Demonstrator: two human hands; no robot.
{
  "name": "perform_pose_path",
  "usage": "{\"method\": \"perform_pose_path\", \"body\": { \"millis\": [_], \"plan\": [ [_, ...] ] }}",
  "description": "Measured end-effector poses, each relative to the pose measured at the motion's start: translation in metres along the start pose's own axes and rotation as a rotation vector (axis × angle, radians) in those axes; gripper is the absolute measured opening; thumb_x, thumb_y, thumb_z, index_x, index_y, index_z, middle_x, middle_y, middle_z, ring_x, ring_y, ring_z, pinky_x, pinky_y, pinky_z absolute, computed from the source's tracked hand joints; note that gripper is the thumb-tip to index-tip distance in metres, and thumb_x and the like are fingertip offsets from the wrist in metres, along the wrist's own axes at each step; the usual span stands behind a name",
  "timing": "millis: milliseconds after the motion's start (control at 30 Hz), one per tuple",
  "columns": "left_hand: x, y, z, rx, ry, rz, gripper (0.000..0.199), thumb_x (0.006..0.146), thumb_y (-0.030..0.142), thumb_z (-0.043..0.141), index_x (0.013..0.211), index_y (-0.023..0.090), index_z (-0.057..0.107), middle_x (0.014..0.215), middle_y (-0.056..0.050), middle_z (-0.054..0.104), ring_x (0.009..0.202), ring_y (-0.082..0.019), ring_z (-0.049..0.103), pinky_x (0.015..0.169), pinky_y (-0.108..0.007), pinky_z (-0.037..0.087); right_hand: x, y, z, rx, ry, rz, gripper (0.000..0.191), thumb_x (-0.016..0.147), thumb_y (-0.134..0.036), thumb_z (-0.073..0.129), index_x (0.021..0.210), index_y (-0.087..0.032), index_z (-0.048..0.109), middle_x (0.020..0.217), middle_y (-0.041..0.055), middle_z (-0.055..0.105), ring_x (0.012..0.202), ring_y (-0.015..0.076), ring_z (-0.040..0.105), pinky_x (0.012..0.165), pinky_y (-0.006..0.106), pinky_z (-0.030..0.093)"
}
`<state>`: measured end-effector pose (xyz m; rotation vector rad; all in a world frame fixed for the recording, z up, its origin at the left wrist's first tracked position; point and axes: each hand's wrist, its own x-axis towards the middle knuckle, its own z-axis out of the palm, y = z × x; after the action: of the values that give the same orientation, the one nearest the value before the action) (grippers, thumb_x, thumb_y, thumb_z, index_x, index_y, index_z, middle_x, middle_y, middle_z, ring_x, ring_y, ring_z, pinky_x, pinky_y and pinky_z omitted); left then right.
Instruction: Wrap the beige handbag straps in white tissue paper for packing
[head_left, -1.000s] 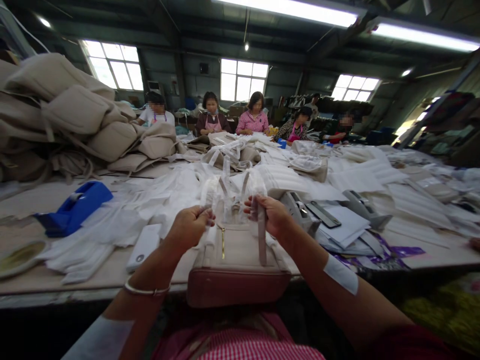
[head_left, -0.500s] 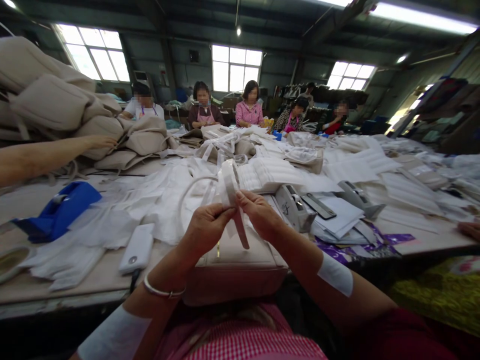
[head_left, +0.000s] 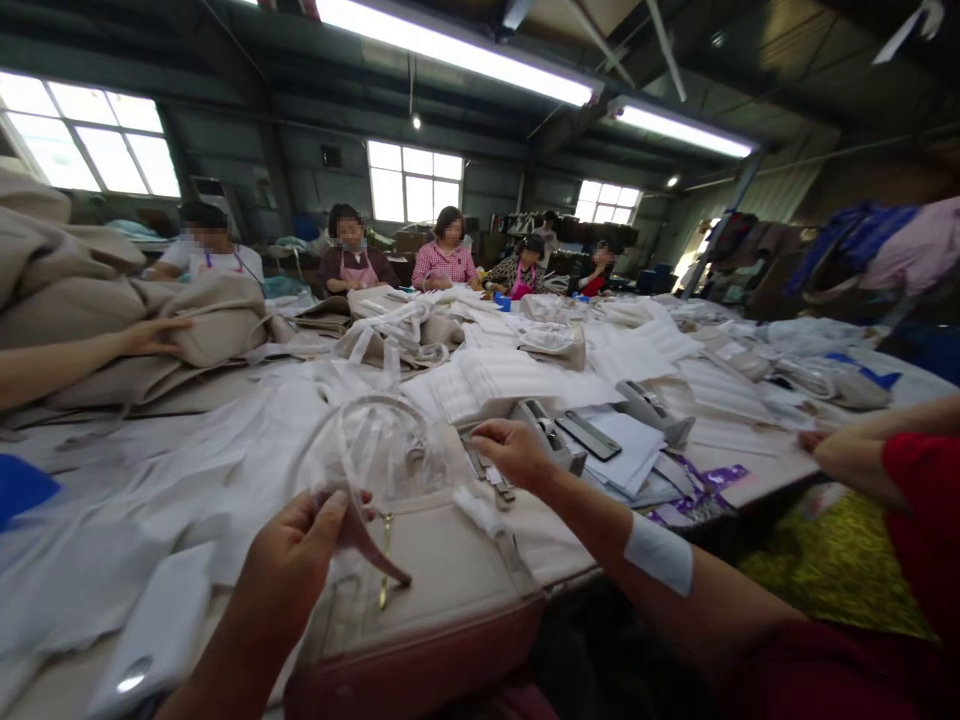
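A beige handbag [head_left: 442, 555] lies in front of me, with a gold zipper pull [head_left: 385, 560] on it and clear plastic wrap [head_left: 375, 440] around its looped handle. My left hand [head_left: 304, 545] is closed on a thin beige strap [head_left: 369, 548], whose brownish end hangs over the bag. My right hand [head_left: 514, 455] is held apart to the right, above the bag's far edge. Its thumb and finger are pinched together; what they hold, if anything, is too small to make out. Just below it are strap pieces with metal fittings [head_left: 495, 482].
Beyond my right hand stand a grey tape dispenser [head_left: 551, 435], a phone [head_left: 589, 436] on papers, and a second dispenser [head_left: 656, 412]. A white device [head_left: 161, 635] lies front left. Beige bags [head_left: 225, 325] are piled left, touched by another person's hand [head_left: 154, 338]. Co-workers sit opposite.
My hands, together on the strap before, have parted: the left came down and left with the strap, the right moved away from it. My view has swung right.
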<state>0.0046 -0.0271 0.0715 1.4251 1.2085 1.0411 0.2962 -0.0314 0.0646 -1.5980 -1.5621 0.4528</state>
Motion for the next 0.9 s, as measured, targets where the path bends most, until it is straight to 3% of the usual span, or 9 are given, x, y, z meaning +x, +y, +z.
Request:
{"method": "perform_pose_path", "body": {
  "millis": [67,167,233,367,533,633,733,833,900],
  "plan": [
    [0.006,-0.01,-0.003,-0.049,0.001,-0.057,0.046,0.079,0.057,0.059,0.098,0.016,0.067,0.097,-0.009,0.075,0.093,-0.027,0.069,0.085,-0.036,0.053,0.04,0.033,-0.02,-0.288,0.071,0.044,0.023,0.084,-0.026,0.058,0.1,-0.017,0.072,0.101,0.0073,0.072,0.093,0.0199,0.064,0.087,0.031,0.047],
    [0.012,-0.014,-0.004,-0.113,0.022,-0.157,0.045,0.074,0.056,0.065,0.095,0.016,0.066,0.092,-0.008,0.075,0.09,-0.025,0.07,0.082,-0.032,0.055,0.092,0.077,-0.043,-0.423,0.107,0.107,0.047,0.074,-0.02,0.068,0.12,-0.013,0.064,0.128,0.0167,0.06,0.119,0.0287,0.053,0.101,0.04,0.038],
    [0.017,-0.011,-0.006,-0.166,0.039,-0.242,0.045,0.066,0.054,0.072,0.09,0.017,0.064,0.081,-0.007,0.074,0.082,-0.024,0.07,0.076,-0.031,0.056,0.118,0.099,-0.05,-0.493,0.076,0.146,0.062,0.067,-0.017,0.074,0.127,-0.015,0.06,0.138,0.0175,0.053,0.128,0.0309,0.046,0.104,0.041,0.036],
    [0.033,-0.008,-0.016,-0.26,-0.001,-0.368,0.049,0.048,0.046,0.084,0.08,0.017,0.06,0.066,-0.002,0.067,0.057,-0.017,0.062,0.054,-0.026,0.052,0.151,0.131,-0.056,-0.585,-0.057,0.134,0.052,0.067,-0.013,0.074,0.118,-0.018,0.066,0.128,0.0153,0.061,0.12,0.0251,0.054,0.1,0.035,0.039],
    [0.061,-0.027,-0.033,-0.075,-0.16,-0.34,0.044,0.065,0.058,0.073,0.072,0.019,0.054,0.049,0.008,0.042,0.038,-0.007,0.031,0.038,-0.02,0.025,0.164,0.153,-0.073,-0.694,-0.225,-0.046,0.028,0.074,-0.017,0.066,0.101,-0.019,0.072,0.111,0.0114,0.07,0.103,0.0187,0.062,0.089,0.03,0.044],
    [0.072,-0.036,-0.034,0.373,-0.137,-0.279,0.044,0.068,0.061,0.067,0.072,0.018,0.058,0.051,0.004,0.048,0.045,-0.012,0.041,0.044,-0.024,0.028,0.159,0.153,-0.084,-0.746,-0.035,-0.142,0.018,0.076,-0.017,0.064,0.089,-0.02,0.074,0.097,0.0088,0.072,0.091,0.0175,0.064,0.083,0.028,0.046],
    [0.072,-0.038,-0.029,0.739,-0.209,-0.138,0.044,0.071,0.061,0.062,0.063,0.018,0.059,0.061,-0.002,0.061,0.06,-0.019,0.054,0.057,-0.028,0.035,0.148,0.143,-0.092,-0.771,0.247,-0.197,0.023,0.082,-0.016,0.055,0.094,-0.016,0.074,0.1,0.0131,0.069,0.098,0.0223,0.061,0.088,0.035,0.045],
    [0.063,-0.037,-0.022,0.808,-0.351,-0.092,0.046,0.074,0.062,0.056,0.058,0.019,0.057,0.06,-0.002,0.061,0.061,-0.02,0.054,0.057,-0.029,0.032,0.135,0.122,-0.096,-0.723,0.424,-0.211,0.033,0.089,-0.019,0.045,0.109,-0.012,0.07,0.113,0.02,0.061,0.11,0.0301,0.056,0.092,0.047,0.044],
    [0.057,-0.036,-0.019,0.766,-0.375,-0.107,0.043,0.07,0.059,0.06,0.056,0.019,0.055,0.057,0.0,0.058,0.059,-0.019,0.053,0.056,-0.028,0.031,0.122,0.102,-0.092,-0.537,0.552,-0.257,0.032,0.089,-0.023,0.047,0.11,-0.014,0.068,0.113,0.0183,0.06,0.102,0.0278,0.061,0.085,0.045,0.05]
  ]
}}
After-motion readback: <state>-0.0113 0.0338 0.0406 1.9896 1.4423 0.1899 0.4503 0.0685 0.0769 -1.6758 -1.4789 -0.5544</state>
